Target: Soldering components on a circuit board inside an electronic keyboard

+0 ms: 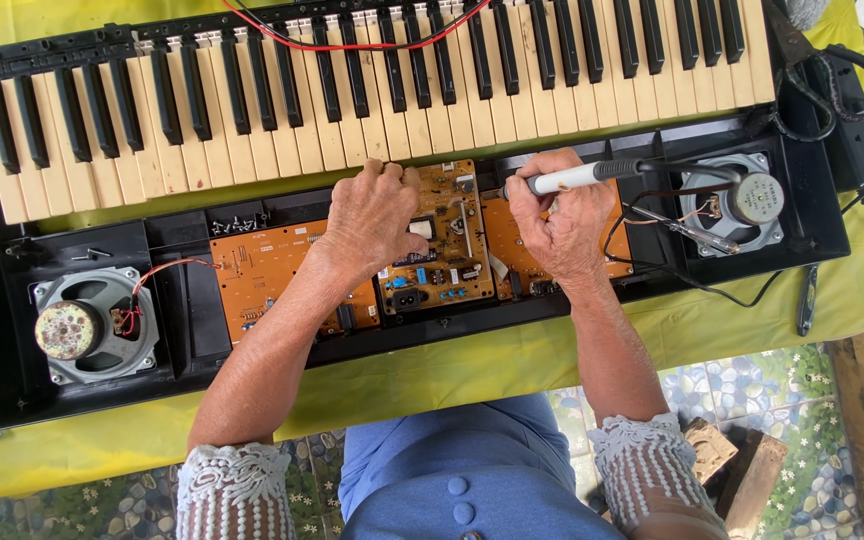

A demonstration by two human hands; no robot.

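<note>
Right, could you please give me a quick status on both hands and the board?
Left hand resting on the circuit board, steadying it. Right hand shut on soldering iron, tip at board. Loose black wire beside right hand.

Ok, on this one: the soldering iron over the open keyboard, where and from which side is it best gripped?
Probably by the pale handle of the soldering iron, from above, as the right hand has it. It lies nearly level, tip toward the circuit board, cord trailing right, so the handle is the only safe part.

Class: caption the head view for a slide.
Right hand holds soldering iron over opened keyboard's circuit board; left hand rests on it.
</note>
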